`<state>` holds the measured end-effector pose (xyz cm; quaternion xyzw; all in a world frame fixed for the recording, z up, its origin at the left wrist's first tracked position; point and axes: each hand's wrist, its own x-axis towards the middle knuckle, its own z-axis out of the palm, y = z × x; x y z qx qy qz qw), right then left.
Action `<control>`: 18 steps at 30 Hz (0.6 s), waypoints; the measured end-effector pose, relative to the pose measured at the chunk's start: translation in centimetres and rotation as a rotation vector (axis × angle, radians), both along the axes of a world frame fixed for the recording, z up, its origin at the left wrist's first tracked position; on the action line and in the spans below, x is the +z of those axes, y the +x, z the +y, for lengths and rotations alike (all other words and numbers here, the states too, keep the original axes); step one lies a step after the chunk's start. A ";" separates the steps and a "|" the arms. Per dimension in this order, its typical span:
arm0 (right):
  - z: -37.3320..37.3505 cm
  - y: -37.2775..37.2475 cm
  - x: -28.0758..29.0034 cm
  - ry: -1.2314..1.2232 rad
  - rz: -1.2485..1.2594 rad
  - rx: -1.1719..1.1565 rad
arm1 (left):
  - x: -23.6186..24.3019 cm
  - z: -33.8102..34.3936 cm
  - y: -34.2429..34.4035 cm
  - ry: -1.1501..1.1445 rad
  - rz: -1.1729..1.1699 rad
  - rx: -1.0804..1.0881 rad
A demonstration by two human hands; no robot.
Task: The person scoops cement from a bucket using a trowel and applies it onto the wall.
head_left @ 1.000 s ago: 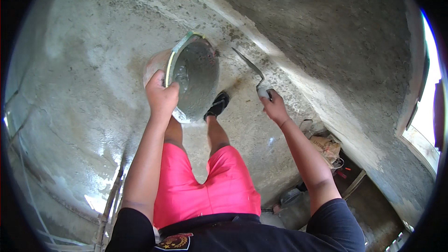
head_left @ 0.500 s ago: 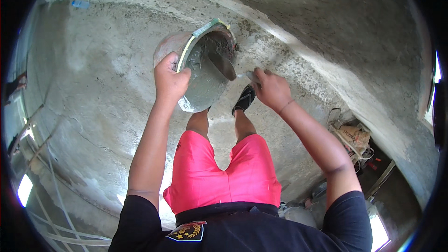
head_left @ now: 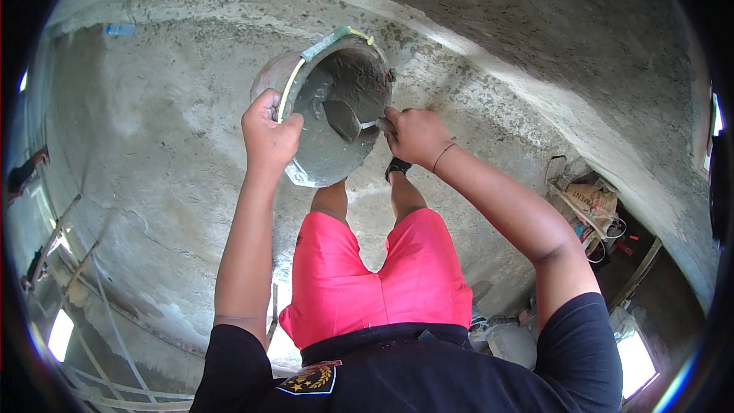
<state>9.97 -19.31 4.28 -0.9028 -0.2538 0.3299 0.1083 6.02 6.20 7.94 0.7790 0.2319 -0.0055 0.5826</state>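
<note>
My left hand [head_left: 269,131] is closed on the rim and the pale yellow handle of a bucket [head_left: 287,69], which is tilted with its mouth facing up toward me. Grey wet mortar [head_left: 321,157] coats the bucket's inside. My right hand [head_left: 415,138] grips the handle of a trowel [head_left: 342,118], whose blade is inside the bucket in the mortar. A black sandal [head_left: 396,169] shows on my foot just below the bucket.
A curved, rough concrete wall [head_left: 527,23] runs along the top and right. A blue plastic bottle [head_left: 120,29] lies at upper left. Wooden poles [head_left: 88,256] cross the left side, near part of another person [head_left: 21,180]. A paper sack [head_left: 592,203] and clutter sit at right.
The bucket has risen in view. My right hand has brought the trowel leftward, from outside the bucket into it, with the blade now deeper toward the bucket's middle.
</note>
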 end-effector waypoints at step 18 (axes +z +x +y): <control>-6.8 -4.4 -1.9 0.255 0.069 -0.315 | -1.4 -1.7 0.8 -0.057 -0.047 0.050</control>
